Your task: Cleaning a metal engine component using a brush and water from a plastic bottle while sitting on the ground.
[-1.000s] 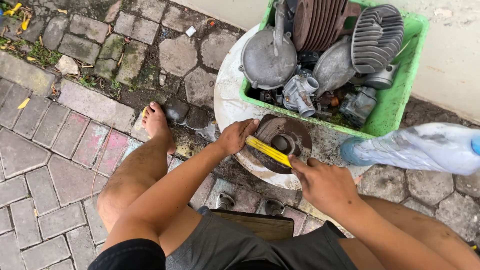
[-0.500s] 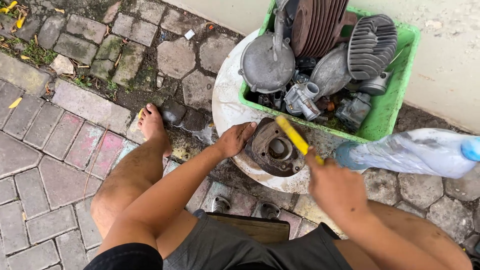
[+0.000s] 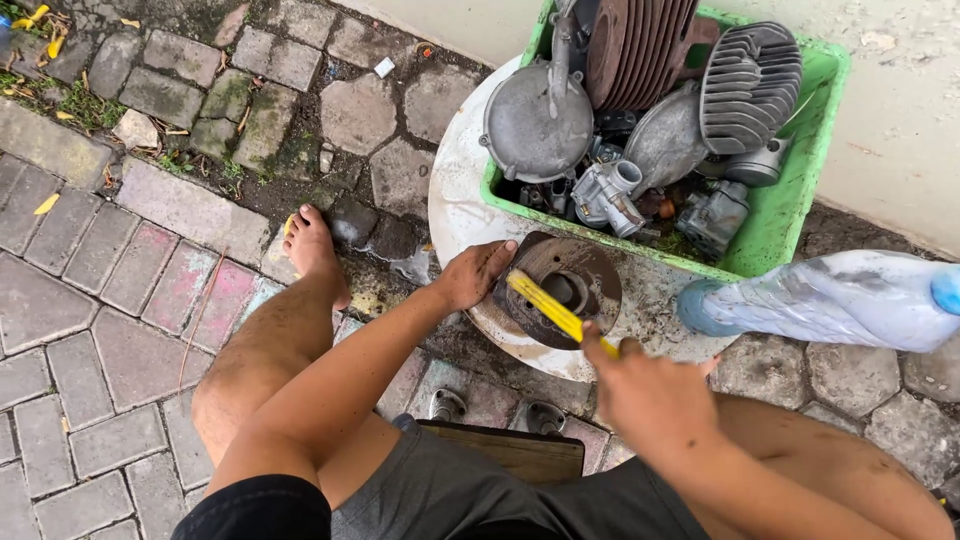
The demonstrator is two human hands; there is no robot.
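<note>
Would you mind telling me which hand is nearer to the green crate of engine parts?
Left. The left hand rests on the round metal part just below the green crate; the right hand, holding the yellow brush, sits farther back.

We see a round, rusty brown metal part [image 3: 565, 290] with a central hole, lying flat on a white disc. A yellow brush handle [image 3: 555, 310] slants across its top face.

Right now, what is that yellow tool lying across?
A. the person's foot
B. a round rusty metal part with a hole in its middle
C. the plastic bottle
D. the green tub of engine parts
B: the yellow tool, held in the right hand, crosses the round rusty part, which the left hand steadies.
</note>
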